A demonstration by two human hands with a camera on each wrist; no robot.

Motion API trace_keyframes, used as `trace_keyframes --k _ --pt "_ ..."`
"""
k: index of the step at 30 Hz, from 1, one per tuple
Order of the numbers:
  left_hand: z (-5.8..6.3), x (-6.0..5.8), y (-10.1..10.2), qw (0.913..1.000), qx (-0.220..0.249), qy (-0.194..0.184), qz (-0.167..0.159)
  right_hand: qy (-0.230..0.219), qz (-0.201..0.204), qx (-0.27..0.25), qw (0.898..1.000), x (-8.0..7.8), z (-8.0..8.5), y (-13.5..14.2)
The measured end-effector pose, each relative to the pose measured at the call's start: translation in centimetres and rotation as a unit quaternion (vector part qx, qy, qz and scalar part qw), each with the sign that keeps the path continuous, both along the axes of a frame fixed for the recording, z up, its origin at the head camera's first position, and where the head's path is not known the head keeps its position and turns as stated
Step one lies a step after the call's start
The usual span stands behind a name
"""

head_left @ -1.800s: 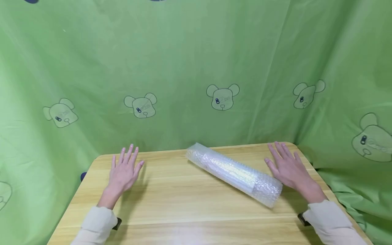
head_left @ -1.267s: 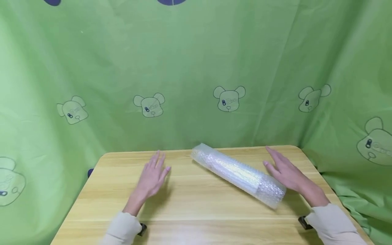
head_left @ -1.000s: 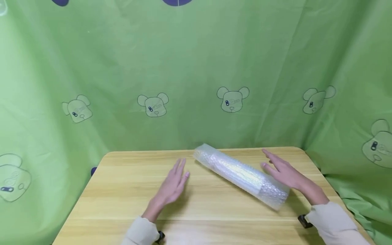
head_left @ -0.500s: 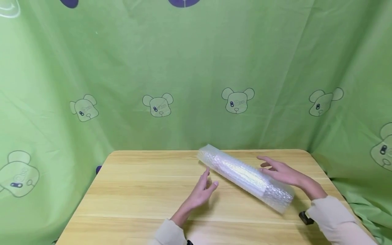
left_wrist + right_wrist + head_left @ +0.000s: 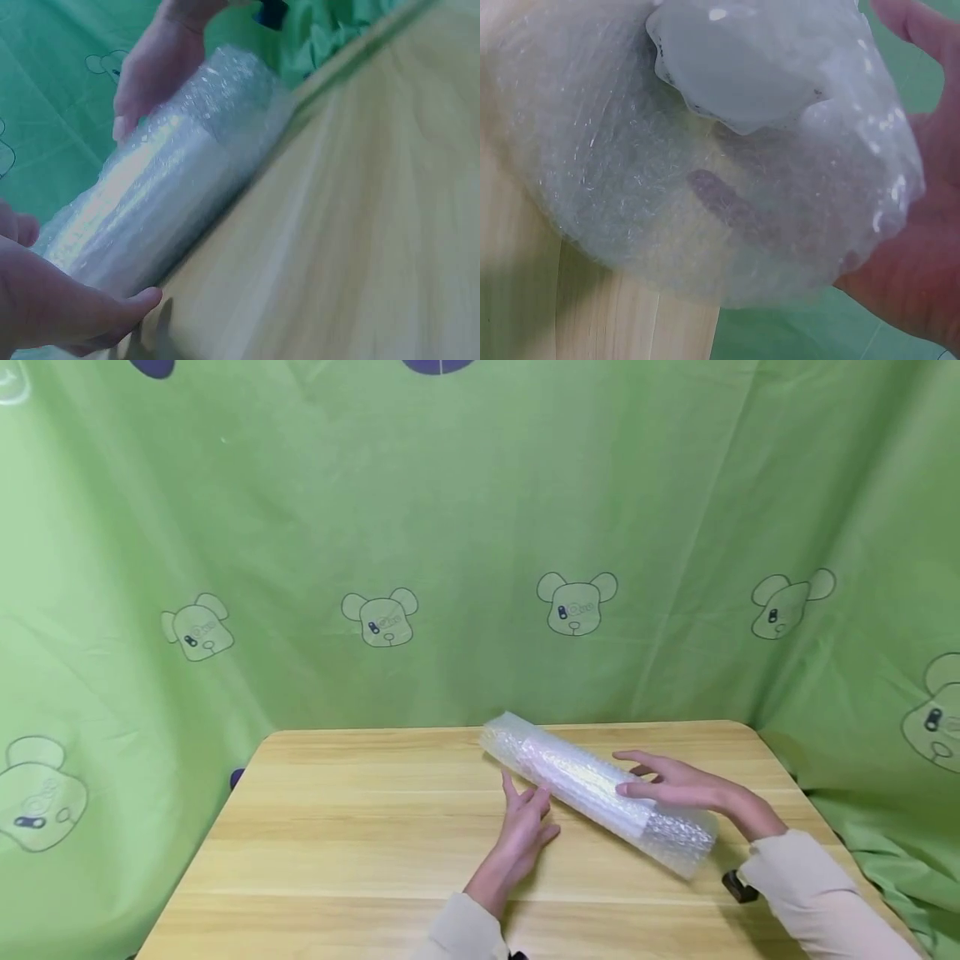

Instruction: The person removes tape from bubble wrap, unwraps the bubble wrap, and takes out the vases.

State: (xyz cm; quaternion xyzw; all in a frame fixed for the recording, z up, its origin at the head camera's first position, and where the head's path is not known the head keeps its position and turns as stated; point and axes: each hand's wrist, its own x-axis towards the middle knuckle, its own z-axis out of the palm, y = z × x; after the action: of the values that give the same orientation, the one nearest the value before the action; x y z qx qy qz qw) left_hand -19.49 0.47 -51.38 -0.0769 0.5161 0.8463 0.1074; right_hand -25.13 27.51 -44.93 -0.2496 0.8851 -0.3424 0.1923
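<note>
A long roll wrapped in clear bubble wrap [image 5: 588,789] lies slantwise on the wooden table, its near end to the right. Through the open end of the wrap, the right wrist view shows a white round thing with a wavy edge [image 5: 735,67]. My left hand [image 5: 521,831] is at the roll's near side, fingers spread and slightly bent, the thumb [image 5: 139,304] low beside the wrap. Over the far side reaches my right hand [image 5: 682,783], its fingers loosely extended and its thumb above the wrap. Whether either hand presses on it is hard to tell.
The wooden table [image 5: 322,860] has rounded far corners. A green curtain [image 5: 465,510] printed with bear heads hangs behind it and along both sides. A small black device [image 5: 738,887] sits under the right sleeve's cuff.
From the table's left side, my left hand has moved right to the roll. My right hand has turned inward and come over the roll. The roll itself stays in place on the table.
</note>
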Motion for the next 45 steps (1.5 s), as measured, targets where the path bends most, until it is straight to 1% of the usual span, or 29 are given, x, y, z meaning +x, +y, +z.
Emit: trace_keyframes --k 4,8,12,14,17,23,28,32,37,40,44,45 --pt "-0.1 -0.7 1.2 0.9979 0.05 -0.009 0.04 0.004 0.002 0.013 1.0 -0.1 -0.4 0.2" --pt "-0.1 -1.3 2.5 0.9945 0.074 -0.019 0.072 0.006 0.016 0.01 1.0 -0.1 -0.6 0.5" --pt "-0.1 -1.6 3.6 0.9923 0.07 -0.024 0.099 -0.002 0.026 0.005 1.0 -0.1 -0.5 0.7" --pt "-0.2 -1.7 3.9 0.9916 0.065 -0.024 0.109 -0.008 0.024 0.005 1.0 -0.1 -0.4 0.6" --pt "-0.4 -1.8 3.8 0.9914 0.06 -0.019 0.115 -0.012 0.02 0.003 1.0 0.1 -0.5 0.4" --pt "-0.9 -2.1 2.6 0.9932 0.055 -0.014 0.101 0.001 0.005 -0.005 1.0 0.5 -0.9 -0.4" --pt "-0.9 -2.3 1.4 0.9963 0.028 -0.011 0.081 -0.002 -0.007 -0.031 0.999 1.3 -1.0 -1.6" --pt "-0.6 -2.5 0.1 0.9977 -0.002 -0.01 0.066 -0.013 -0.029 -0.051 0.998 2.3 -1.3 -3.0" --pt "0.1 -3.2 -1.9 0.998 -0.048 -0.01 0.041 -0.001 -0.073 -0.049 0.996 3.6 -1.5 -5.0" --pt "0.4 -3.5 -2.8 0.9969 -0.073 -0.015 0.024 -0.006 -0.092 -0.05 0.995 4.3 -1.7 -6.3" --pt "0.8 -4.0 -4.0 0.9964 -0.082 -0.02 0.004 -0.02 -0.118 -0.062 0.991 5.3 -2.0 -8.4" --pt "0.9 -4.1 -4.3 0.9963 -0.083 -0.021 -0.003 -0.017 -0.128 -0.062 0.99 5.6 -2.1 -9.0"
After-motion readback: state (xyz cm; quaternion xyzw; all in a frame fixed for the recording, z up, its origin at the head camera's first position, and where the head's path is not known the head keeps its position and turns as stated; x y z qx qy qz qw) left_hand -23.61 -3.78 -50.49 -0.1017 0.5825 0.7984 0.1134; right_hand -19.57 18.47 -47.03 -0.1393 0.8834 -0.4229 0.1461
